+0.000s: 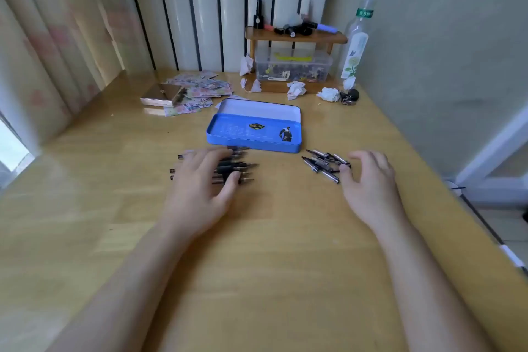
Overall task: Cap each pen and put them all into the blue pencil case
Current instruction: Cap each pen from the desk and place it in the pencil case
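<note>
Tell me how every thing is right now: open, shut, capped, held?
Case: open, nothing in it.
Pens: uncapped, lying in a row under the left hand.
Caps: loose, in a pile by the right hand.
Left hand: flat on the pens, not gripping.
Right hand: open, fingertips at the caps.
Bottle: upright.

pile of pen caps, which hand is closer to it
Right. The right hand has its fingertips at the pile of pen caps, by its right edge. The left hand lies over the uncapped pens, well left of the caps.
</note>
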